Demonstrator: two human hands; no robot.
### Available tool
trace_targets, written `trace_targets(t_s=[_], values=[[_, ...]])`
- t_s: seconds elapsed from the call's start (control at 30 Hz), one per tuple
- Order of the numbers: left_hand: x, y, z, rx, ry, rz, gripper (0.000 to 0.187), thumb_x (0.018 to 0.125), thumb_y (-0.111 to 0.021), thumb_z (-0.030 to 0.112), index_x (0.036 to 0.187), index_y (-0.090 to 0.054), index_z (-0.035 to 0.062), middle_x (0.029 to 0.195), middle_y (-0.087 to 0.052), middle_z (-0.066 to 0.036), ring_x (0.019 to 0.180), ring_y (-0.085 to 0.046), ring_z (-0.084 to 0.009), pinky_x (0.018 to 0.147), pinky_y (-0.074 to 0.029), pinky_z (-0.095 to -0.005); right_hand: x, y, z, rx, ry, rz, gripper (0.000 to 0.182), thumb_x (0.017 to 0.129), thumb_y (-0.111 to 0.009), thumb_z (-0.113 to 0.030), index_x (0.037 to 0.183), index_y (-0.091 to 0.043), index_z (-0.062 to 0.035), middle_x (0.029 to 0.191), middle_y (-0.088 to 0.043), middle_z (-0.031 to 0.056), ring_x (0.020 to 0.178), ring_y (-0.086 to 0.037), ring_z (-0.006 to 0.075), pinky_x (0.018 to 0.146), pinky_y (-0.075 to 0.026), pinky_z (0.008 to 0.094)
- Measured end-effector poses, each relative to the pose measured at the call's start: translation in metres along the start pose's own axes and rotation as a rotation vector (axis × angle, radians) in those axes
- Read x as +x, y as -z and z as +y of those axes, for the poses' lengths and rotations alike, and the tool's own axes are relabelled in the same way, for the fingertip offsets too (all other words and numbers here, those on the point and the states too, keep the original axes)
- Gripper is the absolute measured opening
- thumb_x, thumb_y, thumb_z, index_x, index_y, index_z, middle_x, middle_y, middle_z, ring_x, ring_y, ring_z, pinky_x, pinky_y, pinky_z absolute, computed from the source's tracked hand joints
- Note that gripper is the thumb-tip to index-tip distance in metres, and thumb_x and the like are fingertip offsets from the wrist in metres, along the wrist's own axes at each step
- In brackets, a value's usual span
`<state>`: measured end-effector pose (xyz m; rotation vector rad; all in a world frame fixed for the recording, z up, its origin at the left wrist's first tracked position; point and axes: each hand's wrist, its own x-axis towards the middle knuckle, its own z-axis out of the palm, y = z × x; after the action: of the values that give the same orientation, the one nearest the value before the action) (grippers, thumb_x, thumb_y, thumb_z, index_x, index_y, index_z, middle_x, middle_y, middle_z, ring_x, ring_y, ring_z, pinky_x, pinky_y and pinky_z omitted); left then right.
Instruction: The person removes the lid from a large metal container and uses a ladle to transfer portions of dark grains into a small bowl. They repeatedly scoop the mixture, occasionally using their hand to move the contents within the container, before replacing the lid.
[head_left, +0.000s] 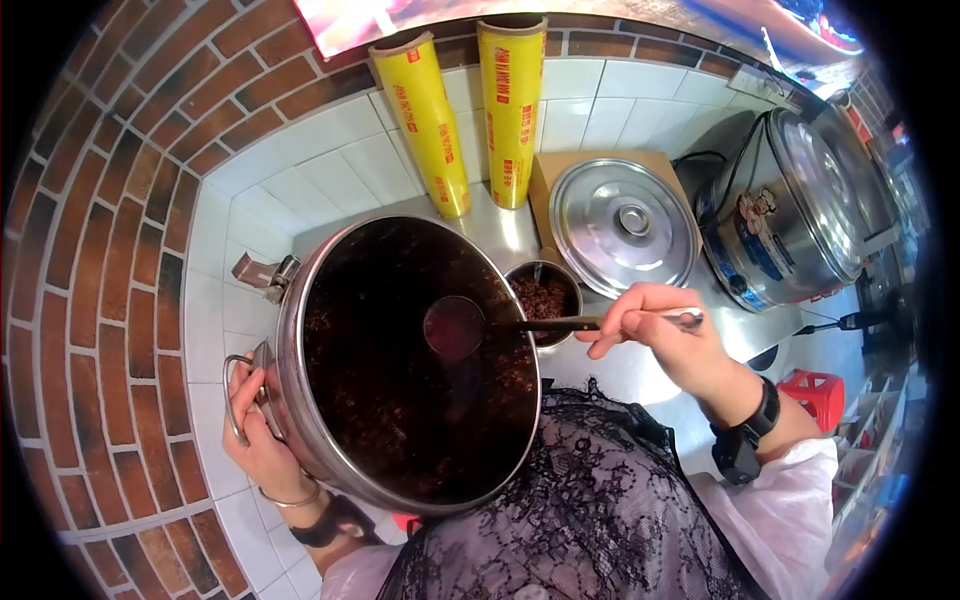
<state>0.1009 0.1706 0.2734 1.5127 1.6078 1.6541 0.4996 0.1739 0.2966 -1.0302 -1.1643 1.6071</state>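
A large steel pot point(288, 370) holds dark liquid with reddish-brown grains or beans in it. My left hand point(262, 425) is closed round the loop handle on the pot's left side. My right hand point(662, 335) grips the handle of a ladle point(560, 324), which reaches over the pot's right rim. The ladle's round bowl lies in the dark liquid near the pot's middle. Just beyond that rim, partly behind the ladle handle, stands a small metal container point(541, 294) of reddish-brown grains.
A metal lid point(622, 225) rests on a cardboard box point(552, 172) on the steel counter point(645, 372). Two yellow rolls point(425, 125) stand against the tiled wall. A large steel cooker point(785, 215) with a cord is at the right, and a red stool point(815, 395) lower down.
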Motion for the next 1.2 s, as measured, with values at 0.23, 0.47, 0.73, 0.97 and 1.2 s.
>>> trace_targets(t_s=[0.23, 0.47, 0.73, 0.97, 1.2], values=[[0.000, -0.002, -0.002, 0.020, 0.002, -0.017, 0.038, 0.083, -0.032, -0.001, 0.103, -0.062, -0.0125, 0.125, -0.054, -0.027, 0.122, -0.049, -0.0346, 0.104, -0.037, -0.0406, -0.023, 0.021, -0.030, -0.051, 0.091, 0.155, 0.019, 0.090, -0.047, -0.007, 0.089, -0.061, 0.0059, 0.085, -0.066, 0.0136, 0.081, -0.067, 0.0236, 0.083, -0.052, 0.0367], [-0.001, -0.005, 0.002, 0.044, 0.004, -0.024, 0.038, 0.083, -0.031, 0.000, 0.102, -0.061, -0.0129, 0.129, -0.051, -0.028, 0.125, -0.046, -0.0350, 0.105, -0.036, -0.0405, -0.040, 0.046, -0.034, -0.120, 0.144, 0.287, 0.020, 0.090, -0.046, -0.010, 0.085, -0.060, 0.0033, 0.081, -0.065, 0.0113, 0.078, -0.068, 0.0237, 0.086, -0.053, 0.0402], [-0.002, -0.008, 0.001, -0.023, 0.038, 0.009, 0.038, 0.083, -0.031, 0.000, 0.102, -0.062, -0.0126, 0.128, -0.052, -0.027, 0.125, -0.046, -0.0345, 0.107, -0.034, -0.0405, -0.031, 0.075, 0.025, -0.161, 0.003, 0.304, 0.018, 0.092, -0.047, -0.007, 0.090, -0.062, 0.0023, 0.085, -0.065, 0.0092, 0.084, -0.066, 0.0188, 0.081, -0.052, 0.0319], [-0.001, -0.004, 0.000, 0.051, 0.010, -0.006, 0.039, 0.083, -0.031, -0.001, 0.103, -0.062, -0.0128, 0.126, -0.054, -0.026, 0.125, -0.046, -0.0337, 0.107, -0.033, -0.0399, -0.017, 0.083, 0.098, -0.383, -0.057, 0.206, 0.015, 0.091, -0.052, -0.008, 0.094, -0.063, 0.0014, 0.088, -0.065, 0.0056, 0.079, -0.062, 0.0118, 0.076, -0.049, 0.0261], [-0.004, -0.007, 0.004, 0.028, 0.016, 0.028, 0.035, 0.088, -0.033, 0.001, 0.102, -0.062, -0.0123, 0.125, -0.054, -0.025, 0.125, -0.046, -0.0333, 0.107, -0.034, -0.0406, -0.022, 0.063, 0.087, -1.207, 0.388, -0.256, 0.014, 0.078, -0.058, -0.004, 0.092, -0.062, -0.0044, 0.088, -0.066, 0.0143, 0.077, -0.062, 0.0290, 0.072, -0.052, 0.0369]])
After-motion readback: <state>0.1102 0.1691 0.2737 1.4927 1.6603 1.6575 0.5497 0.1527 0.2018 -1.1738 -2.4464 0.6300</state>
